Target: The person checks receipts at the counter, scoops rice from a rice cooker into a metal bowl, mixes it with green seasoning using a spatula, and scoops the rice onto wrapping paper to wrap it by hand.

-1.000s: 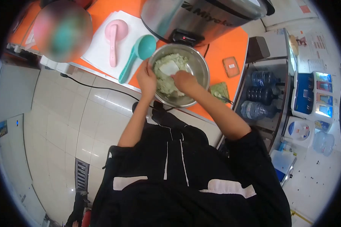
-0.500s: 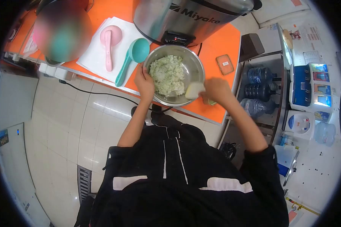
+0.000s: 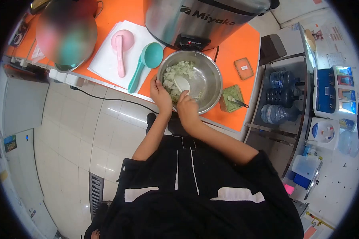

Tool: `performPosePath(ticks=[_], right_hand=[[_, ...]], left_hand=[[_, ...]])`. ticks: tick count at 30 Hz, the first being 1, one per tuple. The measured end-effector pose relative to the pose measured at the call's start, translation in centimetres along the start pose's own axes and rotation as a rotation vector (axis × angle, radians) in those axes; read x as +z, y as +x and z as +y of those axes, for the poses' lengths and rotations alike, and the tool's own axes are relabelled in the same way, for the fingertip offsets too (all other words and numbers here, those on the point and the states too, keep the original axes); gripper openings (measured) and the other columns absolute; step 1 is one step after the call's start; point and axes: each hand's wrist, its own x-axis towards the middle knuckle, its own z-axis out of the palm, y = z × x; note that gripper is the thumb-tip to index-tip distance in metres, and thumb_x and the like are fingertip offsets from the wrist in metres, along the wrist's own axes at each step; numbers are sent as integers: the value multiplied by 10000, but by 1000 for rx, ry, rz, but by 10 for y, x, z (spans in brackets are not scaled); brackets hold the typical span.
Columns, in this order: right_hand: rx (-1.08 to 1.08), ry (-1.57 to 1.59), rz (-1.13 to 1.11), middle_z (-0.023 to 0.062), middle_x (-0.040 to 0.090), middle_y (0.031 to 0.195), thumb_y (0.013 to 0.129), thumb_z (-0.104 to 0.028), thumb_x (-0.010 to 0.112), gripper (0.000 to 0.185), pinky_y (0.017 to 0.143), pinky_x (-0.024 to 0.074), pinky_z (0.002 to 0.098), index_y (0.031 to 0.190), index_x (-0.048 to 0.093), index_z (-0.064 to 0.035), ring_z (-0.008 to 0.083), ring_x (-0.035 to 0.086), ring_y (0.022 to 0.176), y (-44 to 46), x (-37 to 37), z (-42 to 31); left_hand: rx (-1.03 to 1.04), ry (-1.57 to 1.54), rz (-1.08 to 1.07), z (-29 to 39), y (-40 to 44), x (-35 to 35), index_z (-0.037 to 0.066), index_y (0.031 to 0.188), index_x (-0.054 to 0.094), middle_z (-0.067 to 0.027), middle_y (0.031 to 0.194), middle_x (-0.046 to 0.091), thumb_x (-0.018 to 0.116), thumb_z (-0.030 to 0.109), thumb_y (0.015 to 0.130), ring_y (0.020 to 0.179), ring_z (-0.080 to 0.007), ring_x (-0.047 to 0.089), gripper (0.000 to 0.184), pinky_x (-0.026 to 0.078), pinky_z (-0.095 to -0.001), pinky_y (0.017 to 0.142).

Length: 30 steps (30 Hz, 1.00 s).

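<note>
A steel bowl (image 3: 211, 85) stands near the front edge of the orange table. Pale green and white rice-like food (image 3: 183, 71) lies in its left part. My left hand (image 3: 162, 95) grips the bowl's left rim, fingers outside and thumb near the edge. In my right hand (image 3: 188, 109), closed round its handle, is a white paddle (image 3: 182, 84) whose blade rests on the food. A square container of green stuff (image 3: 230, 101) with a small spoon (image 3: 238, 102) in it sits just right of the bowl.
Behind the bowl is a large steel Miyako cooker (image 3: 199, 22). Pink (image 3: 121, 49) and teal (image 3: 151, 55) scoops lie on white paper (image 3: 103, 57) at the left. A square lid (image 3: 243, 69) lies right. Water bottles (image 3: 279, 95) fill a shelf beside the table. A cable crosses the floor.
The paddle in my right hand has moved left from the bowl's right rim onto the food. The food is now gathered more to the left, and the green container shows again.
</note>
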Motion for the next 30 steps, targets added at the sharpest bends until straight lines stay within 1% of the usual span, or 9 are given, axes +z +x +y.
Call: performPosePath(ticks=[4,7,11,13,16,19,22,28,30], right_hand=[[-301,420,-75,156,582,638,749,-155,539,221,453,479,348,883,531,21,245,612,548,17,-22,88],[-234,563,-89,172,579,636,811,-193,513,187,467,482,377,815,517,-6,275,611,559,31,-51,127],[-211,650,-167,166,579,624,840,-270,503,260,485,488,373,807,524,-12,269,614,570,12,-26,100],[-105,565,-435,175,592,658,836,-341,505,324,549,487,418,843,503,-17,324,609,627,0,-6,76],[-246,499,-156,129,607,680,845,-358,479,330,535,501,356,815,549,-37,275,627,648,27,17,64],[-253,470,-381,124,609,771,862,-350,457,333,582,505,360,818,569,-39,278,626,729,70,13,64],[-388,498,-257,147,597,825,873,-360,435,371,621,498,386,817,579,-23,291,616,770,35,11,77],[-409,576,-464,188,598,829,889,-430,354,503,653,472,433,875,576,22,344,603,750,62,-8,116],[-582,517,-832,213,593,828,903,-389,337,496,675,467,430,893,563,52,345,597,768,89,-33,139]], left_hand=[[43,-27,-37,-2,1,-3,-20,1055,516,-128,954,575,351,113,905,867,-212,543,259,403,-305,784],[68,5,-37,-4,1,-3,-18,1059,511,-140,952,578,351,114,908,864,-221,548,257,405,-307,783],[82,97,-13,5,0,-1,-14,1070,506,-175,914,584,362,107,906,821,-248,566,250,420,-316,757],[83,104,-21,7,1,0,-14,1075,504,-182,896,587,368,97,901,803,-261,571,247,424,-321,743],[72,180,-34,9,0,-4,-15,1082,500,-193,870,591,380,81,892,779,-282,581,244,431,-329,718],[100,203,-30,4,8,-4,-20,1083,497,-202,869,591,385,70,886,769,-298,585,243,435,-337,703],[128,153,-16,2,7,-2,-25,1079,497,-213,878,589,384,62,882,769,-308,585,243,436,-341,701],[97,177,5,8,2,-2,-25,1080,496,-206,906,590,374,51,880,825,-304,584,246,431,-333,735],[109,128,-20,8,3,-1,-24,1082,493,-194,924,590,367,52,883,838,-292,583,247,430,-329,738]])
